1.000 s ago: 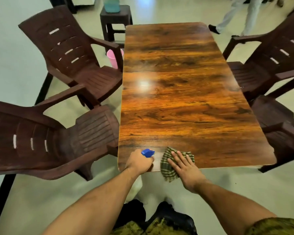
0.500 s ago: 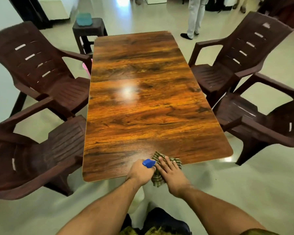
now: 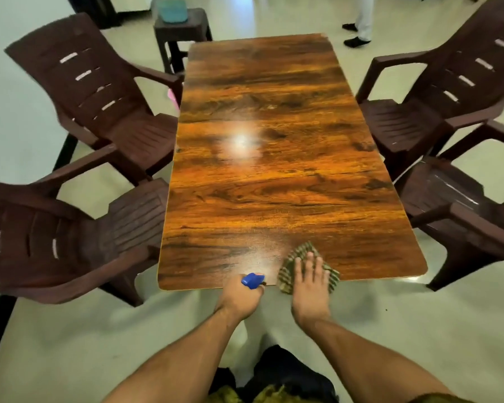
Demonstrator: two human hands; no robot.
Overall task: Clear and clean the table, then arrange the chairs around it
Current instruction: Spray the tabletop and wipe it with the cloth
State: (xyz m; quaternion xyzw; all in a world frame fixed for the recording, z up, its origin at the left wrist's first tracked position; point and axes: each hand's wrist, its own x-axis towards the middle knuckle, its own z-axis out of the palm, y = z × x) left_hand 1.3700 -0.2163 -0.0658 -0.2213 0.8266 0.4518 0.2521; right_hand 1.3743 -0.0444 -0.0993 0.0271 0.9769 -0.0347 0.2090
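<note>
Left hand (image 3: 239, 298) clenched round spray bottle (image 3: 253, 279) at near edge of surface (image 3: 274, 184); right hand (image 3: 310, 289) laid flat on checked cloth (image 3: 301, 250) just beside bottle. Cloth judged soft, light; best pinned under palm.

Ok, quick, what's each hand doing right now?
Left hand: closed around the blue spray bottle.
Right hand: open, pressing flat on the checked cloth at the near edge of the table.

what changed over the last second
The right hand slid the checked cloth rightward along the near edge of the table, fingers now pointing straight ahead. The left hand still grips the blue spray bottle; chairs unchanged.
</note>
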